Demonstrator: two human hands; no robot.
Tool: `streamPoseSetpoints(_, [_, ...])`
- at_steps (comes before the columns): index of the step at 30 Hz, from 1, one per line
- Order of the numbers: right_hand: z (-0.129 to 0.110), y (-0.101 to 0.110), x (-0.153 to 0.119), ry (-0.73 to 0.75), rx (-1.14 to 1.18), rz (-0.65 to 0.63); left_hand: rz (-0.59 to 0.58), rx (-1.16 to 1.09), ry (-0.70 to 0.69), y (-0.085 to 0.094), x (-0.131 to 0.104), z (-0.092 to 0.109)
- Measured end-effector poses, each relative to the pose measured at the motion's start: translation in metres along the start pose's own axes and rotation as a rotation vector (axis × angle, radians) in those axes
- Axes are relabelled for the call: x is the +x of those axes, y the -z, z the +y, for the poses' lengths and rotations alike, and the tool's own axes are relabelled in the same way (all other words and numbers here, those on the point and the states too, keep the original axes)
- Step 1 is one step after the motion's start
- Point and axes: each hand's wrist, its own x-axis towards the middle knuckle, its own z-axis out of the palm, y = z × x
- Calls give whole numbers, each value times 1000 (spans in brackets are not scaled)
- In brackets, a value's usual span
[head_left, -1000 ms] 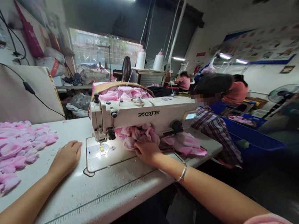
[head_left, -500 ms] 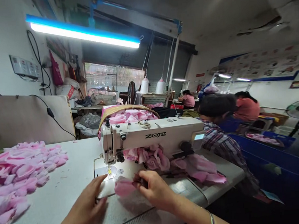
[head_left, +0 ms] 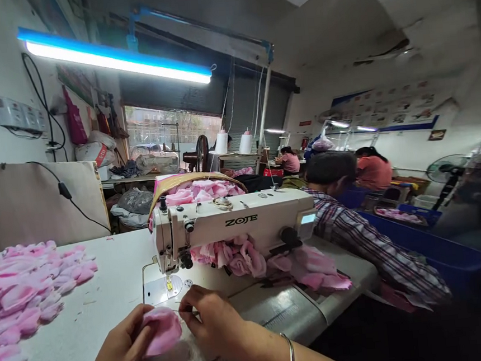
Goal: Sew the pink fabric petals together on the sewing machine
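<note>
My left hand (head_left: 126, 342) pinches a round pink fabric piece (head_left: 164, 330) between thumb and fingers, in front of the needle area. Just right of that piece is my right hand (head_left: 214, 317), its fingers curled together near the fabric's edge; whatever they hold is too small to make out. Behind both hands stands the white sewing machine (head_left: 276, 208), its lit needle and presser foot over a metal plate (head_left: 155, 291). Gathered pink fabric (head_left: 247, 258) lies under the machine's arm, and more (head_left: 319, 269) spreads to its right.
A heap of pink pieces (head_left: 18, 290) covers the table's left side. A sack of pink fabric (head_left: 201, 190) stands behind the machine. A person in a plaid shirt (head_left: 367, 237) leans close at the right, beside a blue bin (head_left: 462, 259).
My left hand has taken hold of the pink piece, which moved left and nearer. My right hand has shifted left and let go of it. The camera view has turned slightly right.
</note>
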Motion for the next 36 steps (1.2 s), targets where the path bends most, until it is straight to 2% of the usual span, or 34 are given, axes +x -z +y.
streamPoseSetpoints(5, [-20,-2,-4,100,-66,0,89,-26,73,3,4,6])
streamPoseSetpoints(8, [-30,-9,-1,145,18,-40,103,-105,30,5,3,12])
streamPoseSetpoints(14, [-21,-24,13,-20,192,11,48,-217,92,9,-1,20])
streamPoseSetpoints(24, [-2,-17,15,-195,364,46,-55,-419,58,10,-3,32])
streamPoseSetpoints(30, [2,-18,21,-218,458,37,14,-407,69,10,-1,26])
streamPoseSetpoints(36, [-2,-15,21,-281,437,82,105,-325,135,12,2,19])
